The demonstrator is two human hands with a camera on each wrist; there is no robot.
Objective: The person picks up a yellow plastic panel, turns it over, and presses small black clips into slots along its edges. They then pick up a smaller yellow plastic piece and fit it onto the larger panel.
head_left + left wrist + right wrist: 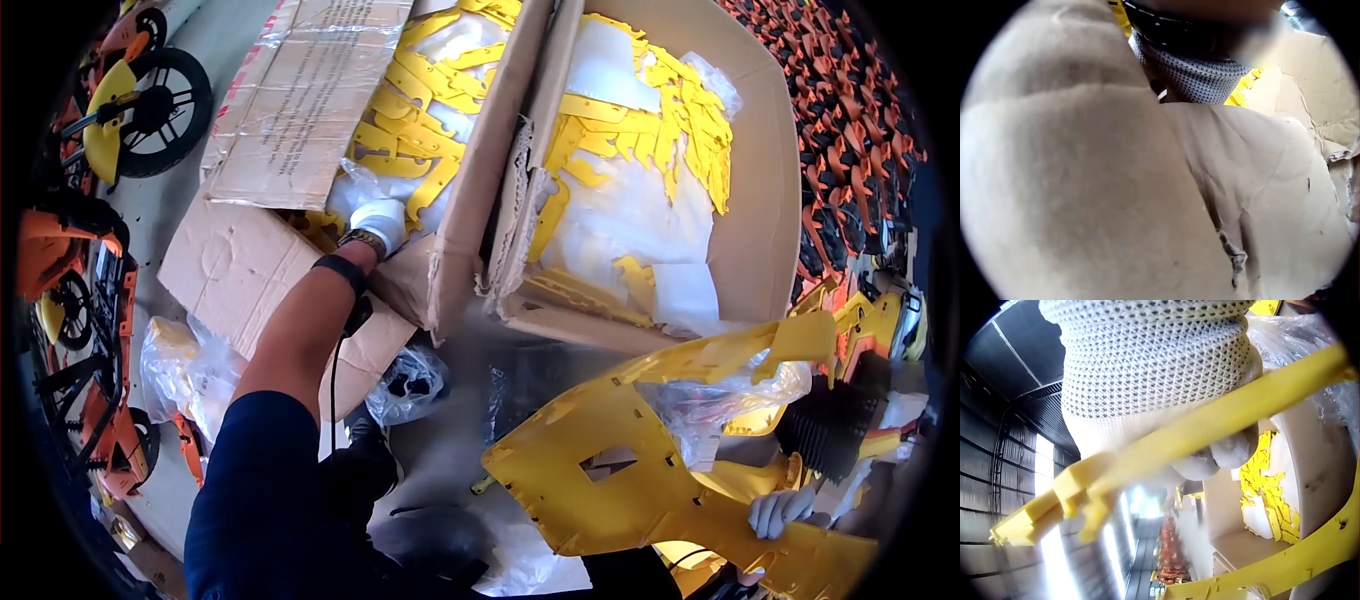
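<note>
My left hand (378, 222), in a white glove, reaches into the near end of the left cardboard box (455, 225), beside small yellow plastic parts (410, 130). Its fingers are hidden; the left wrist view shows only the knit cuff (1200, 75) behind a cardboard flap (1072, 187). My right hand (780, 512), gloved too, grips a large yellow plastic panel (610, 450) by its narrow lower end, with fingers curled over the edge. This panel is broad, with a cut-out, and a long arm of it extends to the upper right. In the right wrist view, the right glove (1160, 381) wraps around a yellow bar-like edge (1222, 419).
A second open box (760, 190) stands to the right, holding yellow parts and white sheets. Orange parts (850, 130) are heaped behind it. Small orange bikes with black wheels (165, 110) line the left. Plastic bags (410, 385) lie on the floor near my feet.
</note>
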